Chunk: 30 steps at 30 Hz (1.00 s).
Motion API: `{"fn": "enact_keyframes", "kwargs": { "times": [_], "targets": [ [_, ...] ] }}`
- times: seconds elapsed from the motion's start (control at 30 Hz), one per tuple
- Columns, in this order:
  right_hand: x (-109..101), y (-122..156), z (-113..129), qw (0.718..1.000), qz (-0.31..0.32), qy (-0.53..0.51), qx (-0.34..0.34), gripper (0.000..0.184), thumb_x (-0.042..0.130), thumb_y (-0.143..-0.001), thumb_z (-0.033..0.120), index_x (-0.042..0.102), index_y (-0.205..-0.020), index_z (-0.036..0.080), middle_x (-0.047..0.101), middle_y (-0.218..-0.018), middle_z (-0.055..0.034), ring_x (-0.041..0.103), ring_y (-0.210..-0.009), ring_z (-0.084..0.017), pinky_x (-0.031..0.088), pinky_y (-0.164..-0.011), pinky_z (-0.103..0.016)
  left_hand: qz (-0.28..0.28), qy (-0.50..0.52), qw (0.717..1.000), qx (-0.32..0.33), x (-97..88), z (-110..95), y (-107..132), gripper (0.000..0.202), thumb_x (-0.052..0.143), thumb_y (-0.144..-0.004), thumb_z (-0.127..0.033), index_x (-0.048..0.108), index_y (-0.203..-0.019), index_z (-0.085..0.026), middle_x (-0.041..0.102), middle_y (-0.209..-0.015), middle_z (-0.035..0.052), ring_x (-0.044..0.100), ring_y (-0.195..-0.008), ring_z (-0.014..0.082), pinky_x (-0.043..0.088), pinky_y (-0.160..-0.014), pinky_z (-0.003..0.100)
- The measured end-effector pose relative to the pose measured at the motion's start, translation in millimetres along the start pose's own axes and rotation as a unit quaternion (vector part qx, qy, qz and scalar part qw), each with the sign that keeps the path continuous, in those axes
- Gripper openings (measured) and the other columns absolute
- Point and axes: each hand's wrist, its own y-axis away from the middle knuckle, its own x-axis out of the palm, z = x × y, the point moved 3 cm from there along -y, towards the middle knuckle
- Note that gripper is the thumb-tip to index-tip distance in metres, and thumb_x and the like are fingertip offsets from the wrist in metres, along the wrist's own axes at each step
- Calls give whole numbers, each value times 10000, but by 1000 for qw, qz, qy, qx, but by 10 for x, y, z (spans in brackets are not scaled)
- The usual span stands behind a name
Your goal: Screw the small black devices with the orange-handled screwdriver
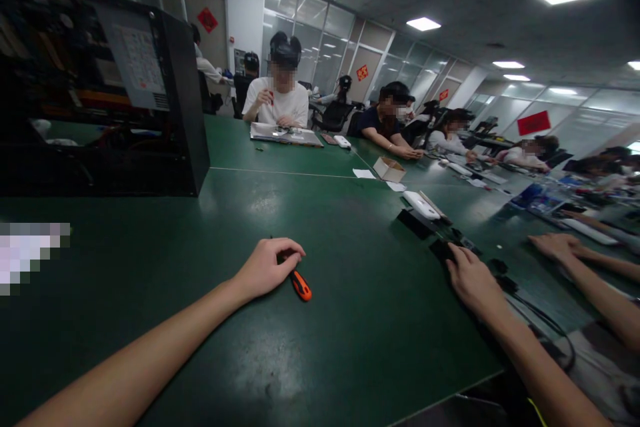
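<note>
My left hand [267, 267] rests on the green table with its fingers curled over a screwdriver [303, 285]. The orange and black handle end sticks out below the fingers, and most of the shaft is hidden. Farther right, my right hand [475, 280] has its fingers bent over a black flat part [441, 251] at the near end of a group of small dark parts. The thumb of that hand is hidden. Beyond it lie another black piece [416, 223] and a white rounded device [421, 205].
An open black computer case [183, 100] stands at the left. A small open box [389, 169] and paper slips [364, 174] lie ahead. Black cables [537, 310] run right of my right hand, near another person's hands [555, 247]. A person [277, 97] sits opposite.
</note>
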Motion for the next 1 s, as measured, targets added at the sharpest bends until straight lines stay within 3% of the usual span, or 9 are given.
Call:
{"fn": "enact_keyframes", "kwargs": {
  "times": [0.2,0.3,0.37,0.47,0.6,0.67,0.77,0.87,1.0],
  "targets": [
    [-14,36,72,993,-95,-16,69,505,392,-951,495,582,-1208,104,634,-1266,-225,626,-1124,-358,508,-957,-508,28,-54,995,82,24,67,56,412,438,-773,72,725,-938,-173,736,-952,53,681,-911,186,511,-843,307],
    [-117,-39,178,989,-138,26,36,472,393,-951,497,576,-1184,128,582,-1358,-220,578,-1197,-370,442,-1015,-547,78,-142,981,106,48,77,89,419,458,-776,79,719,-954,-196,725,-1017,56,645,-1011,220,460,-936,375],
    [-192,-213,246,992,-122,44,3,462,394,-954,473,566,-1190,115,571,-1369,-232,571,-1198,-363,425,-1025,-534,103,-183,972,104,65,68,104,381,496,-811,48,720,-972,-215,714,-1051,52,628,-1047,233,417,-979,412],
    [-251,-625,330,997,-34,63,6,469,433,-940,434,560,-1192,60,592,-1303,-289,596,-1152,-369,453,-971,-500,105,-209,966,110,78,37,112,355,515,-865,13,719,-1001,-242,699,-1054,41,615,-1068,233,355,-1021,440],
    [-166,-1088,576,997,48,53,35,378,507,-904,372,612,-1052,41,683,-994,-292,668,-926,-376,495,-822,-497,99,-231,962,105,73,24,105,275,518,-926,-32,697,-983,-233,710,-995,30,628,-1002,223,370,-963,406],
    [-76,-1160,819,998,42,36,41,329,504,-899,310,610,-1025,25,674,-927,-302,669,-862,-377,500,-762,-493,102,-247,959,94,63,26,93,229,518,-947,-60,685,-973,-215,722,-961,32,642,-929,217,402,-892,371],
    [25,-1076,1330,1000,4,-15,18,358,431,-951,293,561,-1126,9,637,-1030,-324,651,-921,-367,503,-766,-475,103,-267,954,95,53,9,76,195,510,-979,-113,682,-1006,-202,739,-949,44,660,-872,213,432,-807,327],
    [16,-871,1947,991,-12,-105,-83,349,444,-981,354,533,-1180,82,639,-1093,-227,635,-959,-297,512,-847,-418,99,-299,943,109,65,-11,77,229,494,-1024,-230,687,-908,-185,721,-811,50,664,-763,206,448,-753,308],
    [-147,-558,2726,955,-9,-202,-219,278,500,-973,385,531,-1146,170,642,-1109,-146,615,-990,-261,517,-901,-402,92,-343,922,153,103,-10,118,404,468,-1045,-360,650,-729,-186,655,-632,37,612,-591,183,435,-677,297]
  ]
}}
